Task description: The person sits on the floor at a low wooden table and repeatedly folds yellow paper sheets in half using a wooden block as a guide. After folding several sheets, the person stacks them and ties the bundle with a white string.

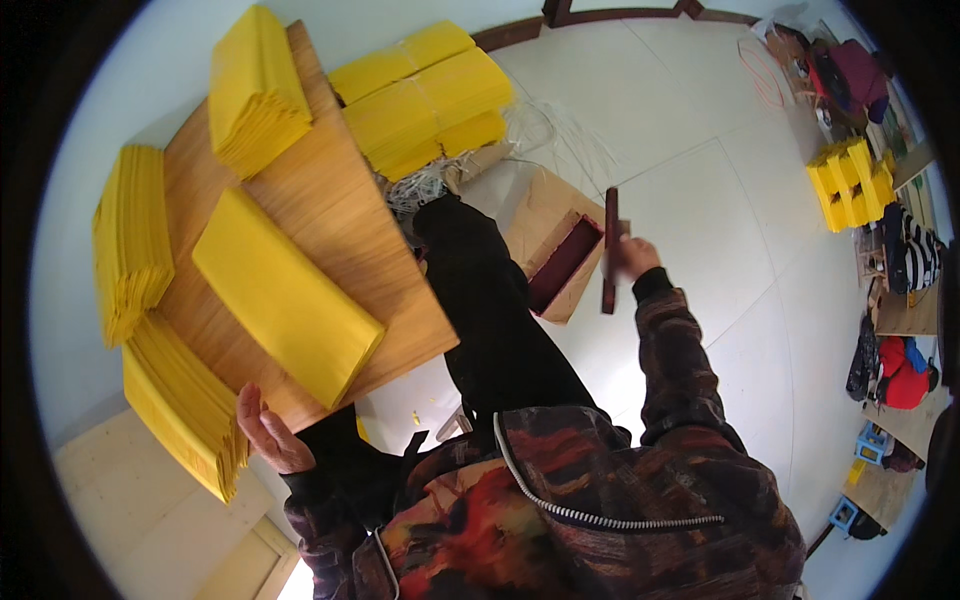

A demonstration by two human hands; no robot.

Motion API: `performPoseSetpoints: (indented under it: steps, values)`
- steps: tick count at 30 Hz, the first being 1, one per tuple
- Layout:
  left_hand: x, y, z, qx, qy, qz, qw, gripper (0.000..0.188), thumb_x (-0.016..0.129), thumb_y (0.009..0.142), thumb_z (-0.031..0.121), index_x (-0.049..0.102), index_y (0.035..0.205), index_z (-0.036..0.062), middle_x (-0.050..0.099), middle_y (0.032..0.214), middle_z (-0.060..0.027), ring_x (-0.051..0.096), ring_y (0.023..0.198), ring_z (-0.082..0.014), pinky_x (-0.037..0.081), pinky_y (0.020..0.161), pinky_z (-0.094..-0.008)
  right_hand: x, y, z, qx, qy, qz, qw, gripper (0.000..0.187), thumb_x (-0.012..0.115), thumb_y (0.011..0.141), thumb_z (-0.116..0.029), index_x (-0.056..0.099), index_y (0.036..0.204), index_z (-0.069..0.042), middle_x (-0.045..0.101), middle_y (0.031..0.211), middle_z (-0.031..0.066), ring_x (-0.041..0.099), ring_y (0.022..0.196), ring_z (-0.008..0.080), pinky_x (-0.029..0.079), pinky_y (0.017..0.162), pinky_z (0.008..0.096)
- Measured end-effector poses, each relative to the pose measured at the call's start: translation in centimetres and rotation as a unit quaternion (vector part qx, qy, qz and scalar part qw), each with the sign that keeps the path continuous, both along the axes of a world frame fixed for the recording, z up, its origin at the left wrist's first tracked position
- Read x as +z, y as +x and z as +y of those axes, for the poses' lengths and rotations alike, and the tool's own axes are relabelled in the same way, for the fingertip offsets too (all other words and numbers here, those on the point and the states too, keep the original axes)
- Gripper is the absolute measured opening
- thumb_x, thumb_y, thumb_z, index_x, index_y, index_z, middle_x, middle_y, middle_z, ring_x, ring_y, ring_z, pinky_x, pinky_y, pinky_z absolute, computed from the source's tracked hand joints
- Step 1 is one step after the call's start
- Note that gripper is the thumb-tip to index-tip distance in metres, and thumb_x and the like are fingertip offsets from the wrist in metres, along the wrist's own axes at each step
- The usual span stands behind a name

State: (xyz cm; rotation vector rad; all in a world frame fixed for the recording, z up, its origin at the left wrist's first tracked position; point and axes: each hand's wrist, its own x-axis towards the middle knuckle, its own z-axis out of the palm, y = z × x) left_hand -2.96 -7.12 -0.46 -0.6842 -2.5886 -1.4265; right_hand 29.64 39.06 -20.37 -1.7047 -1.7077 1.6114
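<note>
A brown wooden table fills the left side, and thick stacks of folded yellow paper crowd it. One stack sits at the far end, and another leans along the left edge. On the floor past the table are big yellow bundles, with a tangle of pale strips next to them. A leg in black trousers comes between the table and a dark red tray, which lies on brown cardboard. Far to the right are more yellow bundles, some clothes and a small blue stool.

The right hand is closed on a dark red board — long, flat and thin, seen almost from its edge. The board is up on end in this view, just right of the tray; how high it is, I cannot tell.

The left hand is empty, its fingers loose and apart. It is right beside the near yellow stack — I cannot tell if they touch. One smooth, flat yellow stack lies slanted across the middle of the table.
</note>
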Motion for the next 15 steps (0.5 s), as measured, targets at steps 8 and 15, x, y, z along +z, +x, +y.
performPoseSetpoints:
  steps: [8, 15]
  values:
    - [-4.3, -2.9, -0.8, 0.079, 0.063, -0.073, 0.992, 0.058, 0.03, 0.095, 0.048, 0.037, 0.126, -0.0011, 0.049, 0.119, -0.0178, 0.048, 0.111, -0.0266, 0.036, 0.097, -0.0373, -17.3, -1.2, -5.0, 0.026, 0.015, -0.287, 0.958, 0.05, 0.059, 0.074, -0.037, 0.054, 0.093, 0.01, 0.061, 0.087, 0.0286, 0.062, 0.08, 0.0391, 0.049, 0.075, 0.0441]
    - [-3.8, -2.1, 0.9, 0.128, 0.011, -0.081, 0.988, 0.062, 0.025, 0.094, 0.049, 0.038, 0.125, -0.0023, 0.049, 0.117, -0.0196, 0.05, 0.105, -0.0273, 0.039, 0.093, -0.0383, -17.9, -6.0, -4.4, -0.025, -0.025, -0.374, 0.927, 0.047, 0.059, 0.078, -0.035, 0.052, 0.101, 0.005, 0.059, 0.1, 0.0283, 0.057, 0.096, 0.0411, 0.045, 0.086, 0.0434]
